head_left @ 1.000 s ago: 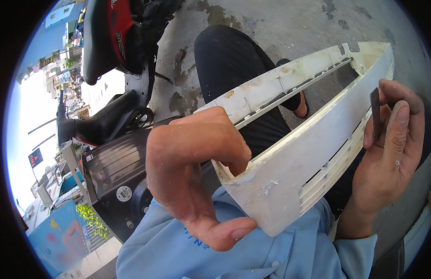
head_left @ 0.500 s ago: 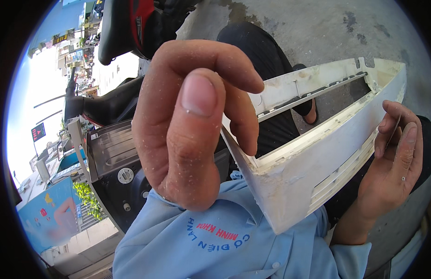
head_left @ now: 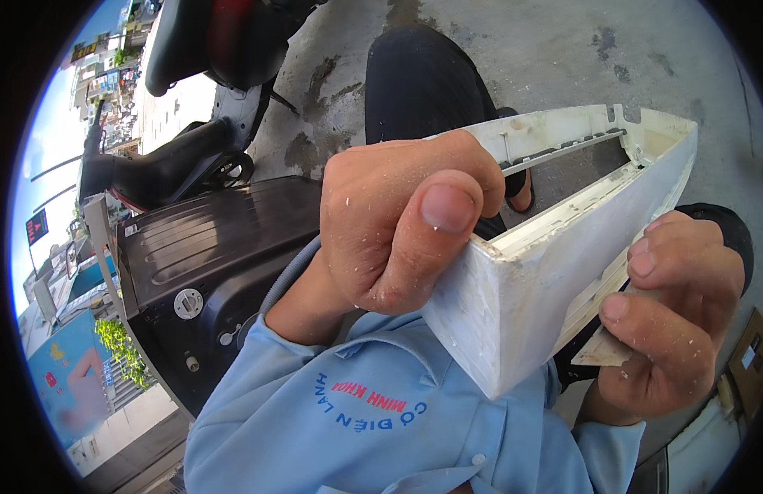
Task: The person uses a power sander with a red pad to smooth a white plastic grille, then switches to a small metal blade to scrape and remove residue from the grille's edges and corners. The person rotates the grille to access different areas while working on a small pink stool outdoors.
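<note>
A long white plastic casing (head_left: 554, 284), open like a frame, lies slantwise over my lap, its near corner pointing down at my shirt. My left hand (head_left: 398, 230) is curled at its left end, thumb bent over the fingers. White dust specks the skin, and the fingertips are hidden, apparently around the casing's edge. Beside the slotted right side of the casing, my right hand (head_left: 669, 313) pinches a thin flat greyish piece (head_left: 604, 350) with a pointed corner; its exact kind does not show.
A dark metal appliance cabinet (head_left: 225, 239) with a round cap stands at the left. Beyond it are a motorbike (head_left: 184, 160) and a sunlit street. My knee in black trousers (head_left: 422, 82) rises behind the casing. A brown box (head_left: 752, 350) is at far right.
My left hand has come down from close before the camera to the casing's left end and closed further. My right hand has turned, bringing the flat piece into plainer sight.
</note>
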